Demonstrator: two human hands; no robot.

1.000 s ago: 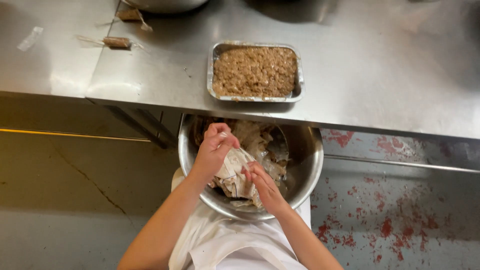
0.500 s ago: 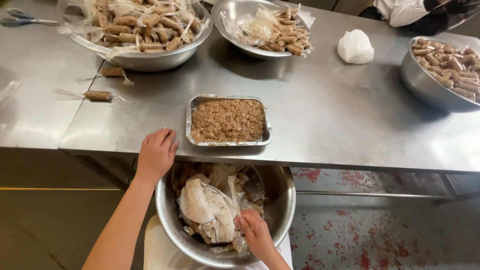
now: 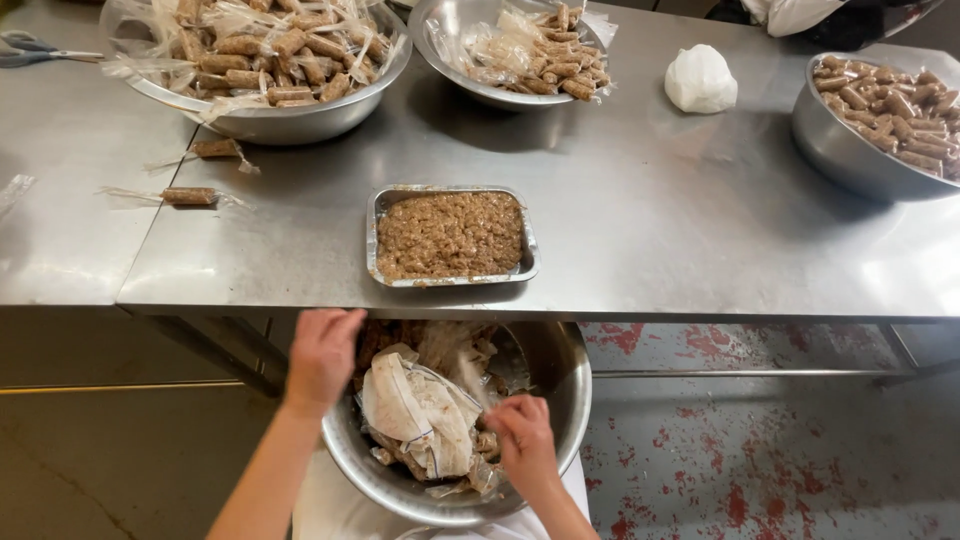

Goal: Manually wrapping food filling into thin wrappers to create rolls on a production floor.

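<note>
we note the worktop as plain brushed silver-grey. the foil tray is silver, filled with speckled brown mince. the lap bowl is silver steel, holding crumpled white-and-clear plastic wrappers smeared brown. the rolls in the far bowls are tan-brown. the floor is grey, blotched with red. the scissors show blue-grey handles.
</note>
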